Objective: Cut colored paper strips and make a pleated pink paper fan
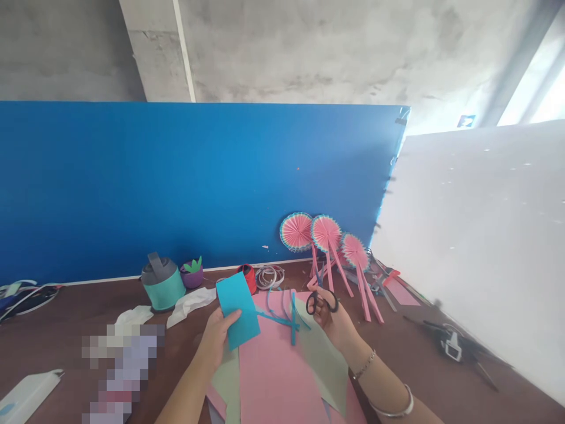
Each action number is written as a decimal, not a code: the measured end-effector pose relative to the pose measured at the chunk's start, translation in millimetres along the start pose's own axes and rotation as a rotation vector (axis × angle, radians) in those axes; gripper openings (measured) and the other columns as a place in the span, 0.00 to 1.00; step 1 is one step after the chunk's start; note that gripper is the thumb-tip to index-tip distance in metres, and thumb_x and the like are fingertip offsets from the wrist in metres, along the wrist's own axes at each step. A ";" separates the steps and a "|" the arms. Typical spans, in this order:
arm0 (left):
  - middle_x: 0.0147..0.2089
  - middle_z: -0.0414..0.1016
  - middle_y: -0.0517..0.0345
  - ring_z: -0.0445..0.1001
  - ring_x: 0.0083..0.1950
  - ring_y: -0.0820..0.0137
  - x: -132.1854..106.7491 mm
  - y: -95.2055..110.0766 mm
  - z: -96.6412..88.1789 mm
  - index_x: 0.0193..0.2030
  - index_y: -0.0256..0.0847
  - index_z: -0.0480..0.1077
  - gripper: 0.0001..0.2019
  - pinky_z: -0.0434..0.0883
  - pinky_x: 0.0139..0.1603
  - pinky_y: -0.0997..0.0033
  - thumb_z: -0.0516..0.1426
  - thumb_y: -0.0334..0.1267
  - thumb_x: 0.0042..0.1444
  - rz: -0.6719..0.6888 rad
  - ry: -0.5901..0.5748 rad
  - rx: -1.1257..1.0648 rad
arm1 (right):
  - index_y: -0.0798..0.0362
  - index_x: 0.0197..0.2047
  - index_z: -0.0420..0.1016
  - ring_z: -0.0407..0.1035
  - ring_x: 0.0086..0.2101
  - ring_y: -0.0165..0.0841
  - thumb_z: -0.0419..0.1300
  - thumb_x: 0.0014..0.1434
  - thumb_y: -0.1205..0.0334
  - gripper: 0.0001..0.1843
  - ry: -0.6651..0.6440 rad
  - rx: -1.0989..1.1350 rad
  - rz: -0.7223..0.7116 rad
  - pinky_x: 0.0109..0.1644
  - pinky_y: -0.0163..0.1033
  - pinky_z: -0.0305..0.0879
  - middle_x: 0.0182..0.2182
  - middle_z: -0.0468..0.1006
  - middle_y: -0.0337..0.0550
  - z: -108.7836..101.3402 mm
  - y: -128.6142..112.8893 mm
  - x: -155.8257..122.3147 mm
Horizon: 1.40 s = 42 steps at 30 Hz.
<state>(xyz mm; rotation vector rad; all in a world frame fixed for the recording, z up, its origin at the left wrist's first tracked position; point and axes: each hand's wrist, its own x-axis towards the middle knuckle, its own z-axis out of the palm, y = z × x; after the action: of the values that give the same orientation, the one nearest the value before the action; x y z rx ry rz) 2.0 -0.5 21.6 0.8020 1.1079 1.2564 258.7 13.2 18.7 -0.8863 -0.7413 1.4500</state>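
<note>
A rectangular piece of blue paper is pinched in my left hand, thumb on its face. My right hand has its fingers in the dark handles of a pair of scissors, whose blades point up and away. Between the hands, narrow blue paper strips lie loose over pink paper sheets. Part of a pale green sheet shows beneath my right forearm. The scissors are apart from the blue paper.
Pink folded paper fans with long pink handles lean on the blue partition. Along the back stand a teal and grey container, a purple pot and a red roll. Crumpled tissue lies left; cables and a tool lie right.
</note>
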 end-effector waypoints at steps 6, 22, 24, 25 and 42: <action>0.42 0.80 0.46 0.78 0.41 0.58 2.5 -0.4 -1.4 0.44 0.36 0.71 0.20 0.75 0.37 0.63 0.65 0.37 0.43 -0.016 -0.018 0.002 | 0.54 0.36 0.67 0.66 0.23 0.28 0.63 0.46 0.47 0.21 0.031 -0.204 -0.028 0.21 0.31 0.53 0.23 0.70 0.37 -0.4 2.8 0.7; 0.41 0.80 0.47 0.78 0.41 0.57 4.6 -4.9 -2.3 0.42 0.36 0.72 0.22 0.75 0.39 0.61 0.67 0.41 0.39 -0.006 -0.032 0.003 | 0.57 0.38 0.68 0.69 0.21 0.30 0.62 0.47 0.51 0.20 0.178 -0.519 -0.054 0.18 0.30 0.52 0.21 0.72 0.38 -4.5 13.4 7.8; 0.40 0.80 0.47 0.78 0.41 0.57 4.8 -5.0 -2.3 0.42 0.36 0.72 0.22 0.75 0.39 0.60 0.67 0.41 0.39 -0.006 -0.039 0.003 | 0.57 0.39 0.67 0.69 0.21 0.30 0.61 0.47 0.51 0.20 0.174 -0.530 -0.058 0.18 0.30 0.52 0.21 0.71 0.37 -6.1 15.7 9.1; 0.40 0.80 0.47 0.78 0.41 0.57 4.8 -4.8 -2.2 0.43 0.36 0.72 0.22 0.75 0.39 0.60 0.67 0.41 0.39 -0.005 -0.043 0.001 | 0.57 0.39 0.67 0.69 0.21 0.30 0.61 0.47 0.51 0.20 0.170 -0.535 -0.059 0.18 0.30 0.52 0.21 0.71 0.37 -6.5 16.4 9.5; 0.40 0.80 0.46 0.78 0.41 0.56 5.5 -5.7 -2.0 0.42 0.36 0.72 0.23 0.75 0.40 0.59 0.68 0.41 0.38 -0.015 -0.040 -0.007 | 0.56 0.39 0.67 0.69 0.21 0.30 0.62 0.46 0.51 0.20 0.167 -0.544 -0.043 0.18 0.30 0.53 0.21 0.70 0.36 -4.4 17.7 9.9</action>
<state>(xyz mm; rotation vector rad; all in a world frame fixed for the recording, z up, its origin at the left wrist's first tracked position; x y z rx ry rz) 1.7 3.6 14.6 0.8090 1.0752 1.2266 253.7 21.4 0.4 -1.3775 -1.0425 1.1302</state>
